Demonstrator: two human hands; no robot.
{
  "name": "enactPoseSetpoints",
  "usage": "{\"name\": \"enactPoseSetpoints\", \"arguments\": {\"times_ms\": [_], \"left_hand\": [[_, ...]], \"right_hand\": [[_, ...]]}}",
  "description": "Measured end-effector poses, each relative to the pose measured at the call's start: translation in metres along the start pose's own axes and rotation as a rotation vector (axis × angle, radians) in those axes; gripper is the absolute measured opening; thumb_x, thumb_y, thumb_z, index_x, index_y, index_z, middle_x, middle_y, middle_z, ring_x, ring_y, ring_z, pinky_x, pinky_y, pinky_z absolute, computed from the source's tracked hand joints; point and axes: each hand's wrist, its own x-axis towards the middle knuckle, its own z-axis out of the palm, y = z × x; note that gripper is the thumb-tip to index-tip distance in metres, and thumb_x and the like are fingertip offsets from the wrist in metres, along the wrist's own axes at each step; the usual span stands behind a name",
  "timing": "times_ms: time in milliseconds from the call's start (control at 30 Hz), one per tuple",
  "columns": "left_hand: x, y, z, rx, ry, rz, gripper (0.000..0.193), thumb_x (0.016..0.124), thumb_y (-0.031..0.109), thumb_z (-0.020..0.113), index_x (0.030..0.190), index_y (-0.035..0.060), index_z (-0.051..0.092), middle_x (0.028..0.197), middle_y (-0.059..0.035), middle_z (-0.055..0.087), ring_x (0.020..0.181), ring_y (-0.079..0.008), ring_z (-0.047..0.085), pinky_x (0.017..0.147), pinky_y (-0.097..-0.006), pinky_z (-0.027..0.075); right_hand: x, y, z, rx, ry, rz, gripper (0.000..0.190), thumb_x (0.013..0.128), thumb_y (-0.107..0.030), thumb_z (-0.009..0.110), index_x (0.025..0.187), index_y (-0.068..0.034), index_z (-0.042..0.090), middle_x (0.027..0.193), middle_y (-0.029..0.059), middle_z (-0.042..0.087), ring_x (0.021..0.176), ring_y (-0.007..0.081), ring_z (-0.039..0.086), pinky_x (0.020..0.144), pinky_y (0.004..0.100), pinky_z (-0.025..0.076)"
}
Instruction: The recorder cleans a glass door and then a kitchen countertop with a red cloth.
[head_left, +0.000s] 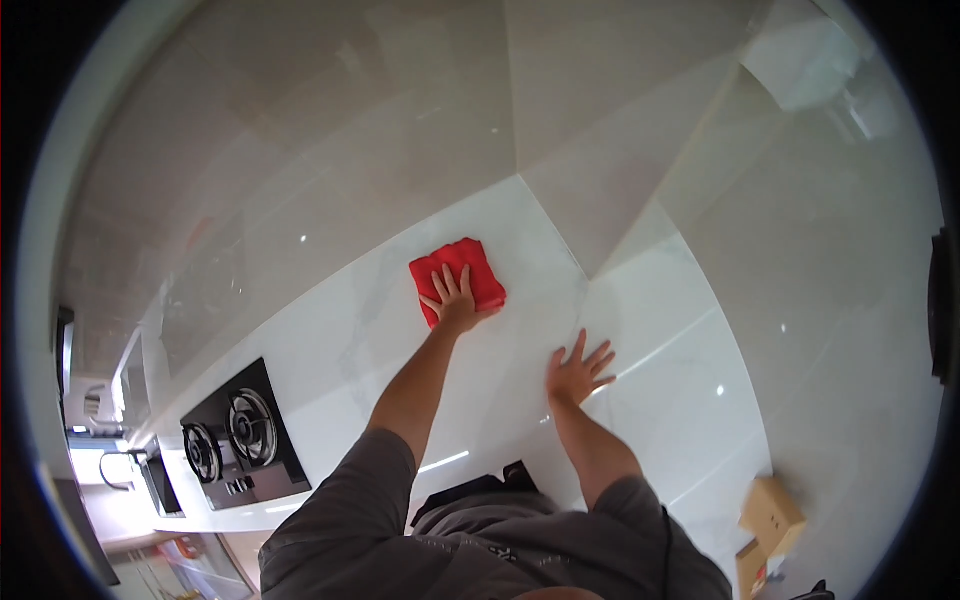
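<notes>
A folded red cloth lies on the white marble-look countertop, near the back corner where the wall panels meet. My left hand rests flat on the cloth with the fingers spread, its thumb reaching over the cloth's near edge. To the right, my right hand is over the counter with its fingers apart and nothing in it. Whether its palm touches the surface I cannot tell.
A black two-burner gas hob is set in the counter at the left. Beyond it are a sink and a dark curved tap. Cardboard boxes stand at the lower right by the wall. Glossy wall panels border the counter.
</notes>
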Motion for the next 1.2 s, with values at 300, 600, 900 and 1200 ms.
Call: {"name": "enactPoseSetpoints", "arguments": {"times_ms": [300, 600, 900, 1200], "left_hand": [[-0.067, -0.054, 0.061, 0.136, 0.277, 0.194, 0.091, 0.086, 0.066, 0.052, 0.156, 0.0215, 0.014, 0.161, -0.0190, 0.002, 0.147, -0.0437, 0.004, 0.097, -0.0822, 0.015], [-0.267, -0.120, 0.125, 0.085, 0.392, 0.113, 0.094, 0.072, 0.062, 0.069, 0.151, 0.0314, 0.030, 0.159, -0.0144, 0.019, 0.145, -0.0384, 0.021, 0.093, -0.0812, 0.024], [-0.292, -0.193, 0.131, -0.032, 0.370, -0.085, 0.108, 0.056, 0.056, 0.081, 0.149, 0.0362, 0.031, 0.160, -0.0059, 0.019, 0.146, -0.0323, 0.020, 0.095, -0.0781, 0.030], [-0.272, -0.206, 0.111, -0.135, 0.390, -0.110, 0.110, 0.049, 0.050, 0.085, 0.147, 0.0373, 0.035, 0.159, -0.0024, 0.025, 0.145, -0.0287, 0.025, 0.102, -0.0719, 0.027]], "right_hand": [[-0.009, -0.010, 0.006, 0.067, 0.017, -0.073, 0.062, 0.094, -0.047, 0.041, 0.152, -0.031, 0.027, 0.162, 0.0176, 0.005, 0.149, 0.0386, 0.003, 0.112, 0.0686, 0.004], [-0.015, -0.004, 0.016, -0.015, 0.029, -0.072, 0.059, 0.098, -0.047, 0.034, 0.154, -0.031, 0.023, 0.161, 0.0186, 0.005, 0.148, 0.0400, 0.005, 0.109, 0.0717, 0.010], [-0.014, -0.006, 0.022, -0.118, 0.021, -0.074, 0.059, 0.099, -0.050, 0.028, 0.155, -0.033, 0.018, 0.161, 0.0181, 0.006, 0.148, 0.0389, 0.006, 0.109, 0.0712, 0.012], [-0.013, -0.013, 0.028, -0.103, 0.024, -0.044, 0.060, 0.098, -0.050, 0.027, 0.154, -0.029, 0.022, 0.160, 0.0212, 0.007, 0.148, 0.0405, 0.006, 0.109, 0.0706, 0.010]]}}
